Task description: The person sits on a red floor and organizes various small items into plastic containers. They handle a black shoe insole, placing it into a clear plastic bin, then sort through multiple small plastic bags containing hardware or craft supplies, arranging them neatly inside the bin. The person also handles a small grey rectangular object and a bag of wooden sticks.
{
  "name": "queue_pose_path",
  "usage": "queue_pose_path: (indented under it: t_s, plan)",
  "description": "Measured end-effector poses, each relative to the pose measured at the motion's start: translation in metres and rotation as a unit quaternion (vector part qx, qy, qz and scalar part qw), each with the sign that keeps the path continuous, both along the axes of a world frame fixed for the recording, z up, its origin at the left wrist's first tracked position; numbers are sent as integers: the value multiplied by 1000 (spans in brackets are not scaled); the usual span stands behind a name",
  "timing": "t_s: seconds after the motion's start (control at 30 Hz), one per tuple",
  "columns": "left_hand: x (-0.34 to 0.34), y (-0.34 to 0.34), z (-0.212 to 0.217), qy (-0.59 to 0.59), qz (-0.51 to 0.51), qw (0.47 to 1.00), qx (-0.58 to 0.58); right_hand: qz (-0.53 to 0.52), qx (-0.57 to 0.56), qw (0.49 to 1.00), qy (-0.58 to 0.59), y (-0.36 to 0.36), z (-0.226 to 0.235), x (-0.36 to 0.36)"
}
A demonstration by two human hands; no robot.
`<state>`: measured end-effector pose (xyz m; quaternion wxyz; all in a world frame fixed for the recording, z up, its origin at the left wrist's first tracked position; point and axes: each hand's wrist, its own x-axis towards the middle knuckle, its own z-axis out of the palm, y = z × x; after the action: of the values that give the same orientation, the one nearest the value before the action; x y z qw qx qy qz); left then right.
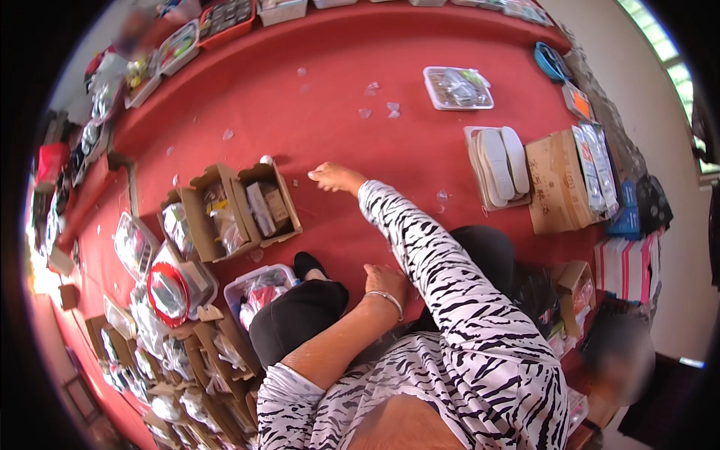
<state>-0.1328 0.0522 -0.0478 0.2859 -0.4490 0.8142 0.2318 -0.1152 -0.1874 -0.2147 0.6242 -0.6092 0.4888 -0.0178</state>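
My right hand [335, 178] reaches out over the red floor, its fingers drawn together in a pinch. Anything between those fingertips is too small to make out. To its left stands an open cardboard box [289, 201] with small cartons [262, 210] inside. A second open cardboard box [196, 217] beside it contains clear plastic packets [225, 225]. Close to my lap, next to the right forearm, my left hand [385, 280] has its fingers curled in. What it may hold is hidden. A bracelet [387, 299] circles that wrist.
Crowded boxes and bagged goods [202, 360] fill the lower left. A white tub [232, 289] stands by my left knee. Ahead on the right are a white tray [431, 97], pale insoles [493, 161] and a brown carton [555, 176]. Plastic scraps [393, 109] dot the red floor [300, 112].
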Motion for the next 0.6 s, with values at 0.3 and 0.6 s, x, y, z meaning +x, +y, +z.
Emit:
queue_pose_path:
  t_s: [0.3,0.6]
  plan:
    - [-14,-24,5,21,2,999,42,173,-344,847,365,-16,77,-192]
    - [-22,-38,-5,33,-56,998,-2,201,-251,867,380,-16,68,-291]
